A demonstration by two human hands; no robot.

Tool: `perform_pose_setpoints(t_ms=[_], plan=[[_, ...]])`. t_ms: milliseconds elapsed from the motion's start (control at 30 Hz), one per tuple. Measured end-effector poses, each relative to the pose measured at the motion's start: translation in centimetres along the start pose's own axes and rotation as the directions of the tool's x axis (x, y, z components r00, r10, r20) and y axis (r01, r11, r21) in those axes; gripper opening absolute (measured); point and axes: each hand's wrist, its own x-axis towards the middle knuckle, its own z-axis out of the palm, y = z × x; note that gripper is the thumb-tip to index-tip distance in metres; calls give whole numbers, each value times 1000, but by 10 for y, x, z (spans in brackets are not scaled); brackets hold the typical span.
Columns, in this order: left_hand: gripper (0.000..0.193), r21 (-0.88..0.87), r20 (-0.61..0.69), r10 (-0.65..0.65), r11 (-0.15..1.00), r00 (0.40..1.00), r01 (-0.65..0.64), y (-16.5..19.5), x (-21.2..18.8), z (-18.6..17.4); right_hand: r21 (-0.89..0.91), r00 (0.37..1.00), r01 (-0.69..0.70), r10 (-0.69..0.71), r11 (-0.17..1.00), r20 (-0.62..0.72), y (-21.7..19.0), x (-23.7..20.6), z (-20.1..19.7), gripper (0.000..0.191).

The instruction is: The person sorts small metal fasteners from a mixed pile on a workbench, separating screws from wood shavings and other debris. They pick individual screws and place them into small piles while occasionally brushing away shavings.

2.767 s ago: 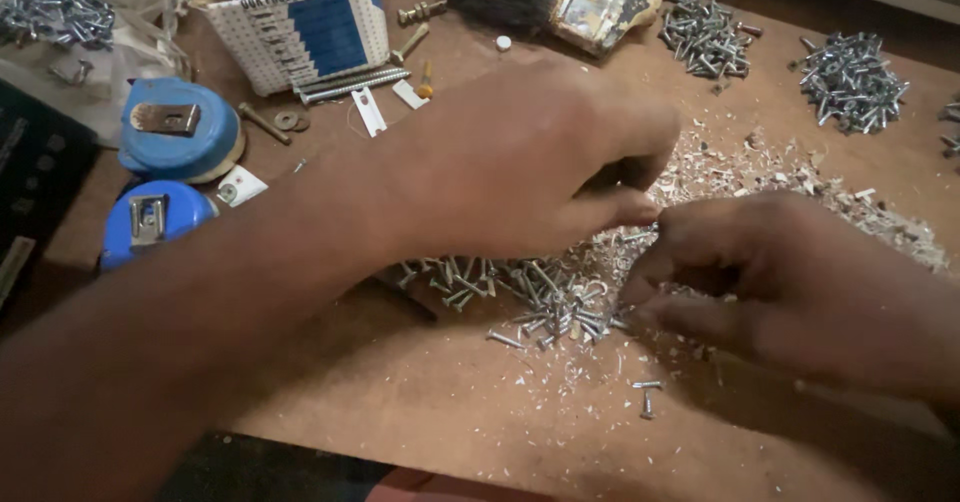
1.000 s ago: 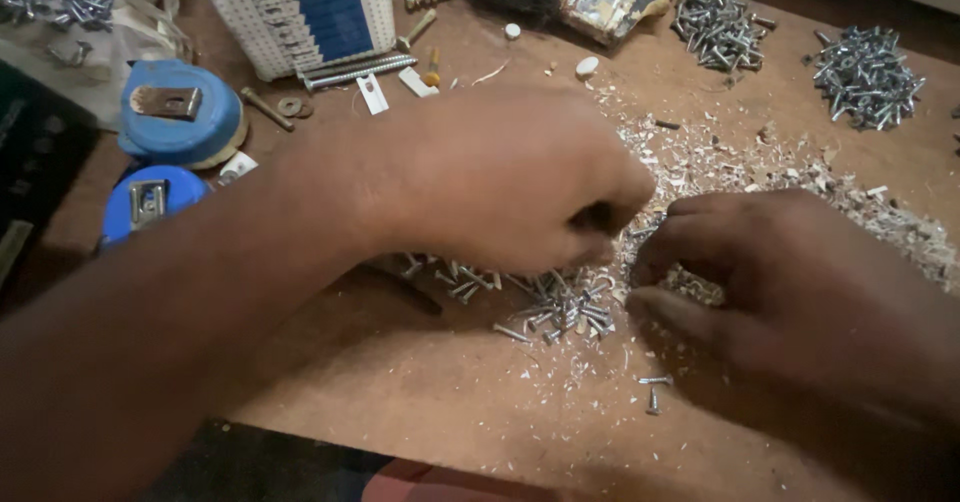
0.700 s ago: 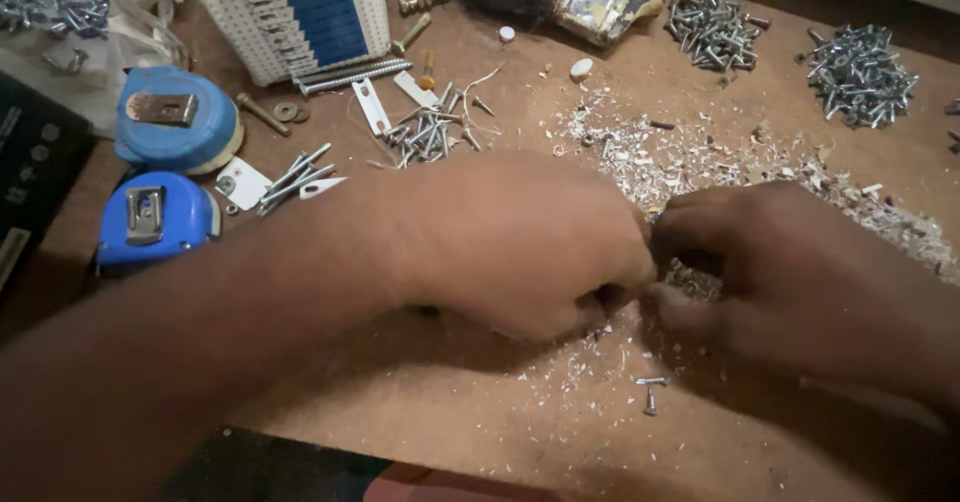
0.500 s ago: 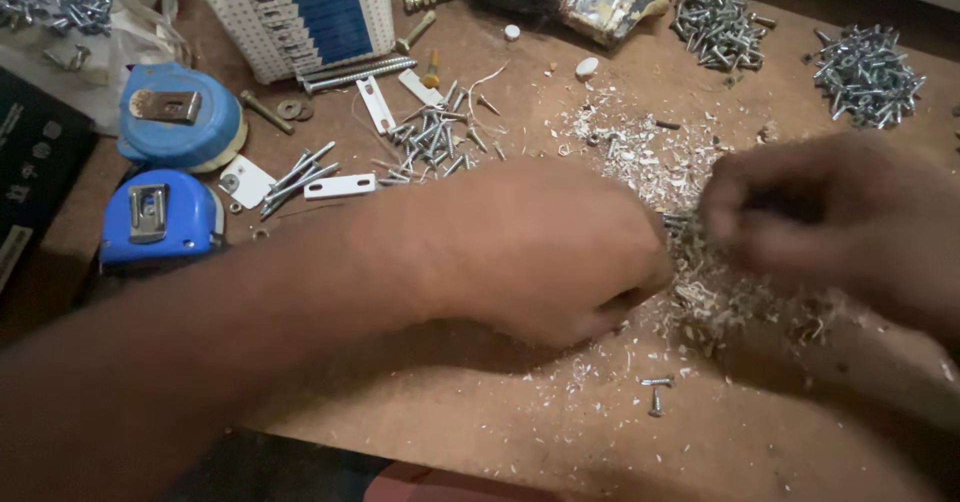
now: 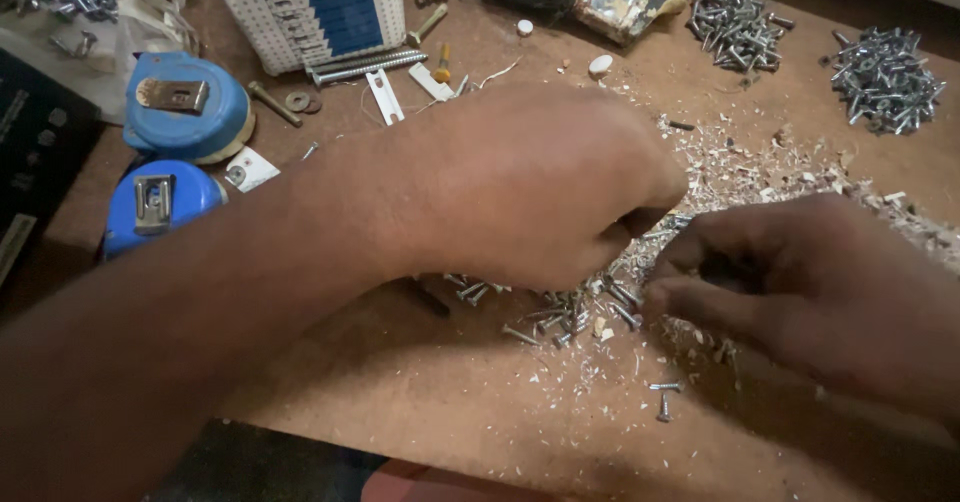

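Brown worktop (image 5: 420,402) is strewn with pale shavings (image 5: 760,177). Two sorted screw heaps (image 5: 735,27) lie far off, yet many loose screws (image 5: 570,314) remain mixed below both hands, pointing every way. Left hand (image 5: 530,187) is clenched; right hand (image 5: 810,282) pinches among them, contents hidden.

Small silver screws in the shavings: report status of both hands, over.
Left hand curled above small silver screws in pale wood shavings. Right hand pinching at the same heap. Grip contents hidden. Two blue tape measures far left, clear.
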Motion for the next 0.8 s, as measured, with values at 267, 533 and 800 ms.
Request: perform_pose_setpoints(t_ms=[267, 533, 800], plan=[[14, 13, 1, 31, 999, 1000, -31, 0, 0, -2, -103, 993, 116, -119, 988, -22, -9, -3, 1, 18], [21, -98, 48, 154, 984, 987, -149, 5, 3, 11, 751, 779, 376, -625, 543, 61, 82, 43, -32, 13], [19, -103, 180, 149, 986, 972, -133, 12, 9, 31, 208, 898, 157, -227, 965, 376, 67, 14, -13, 9]])
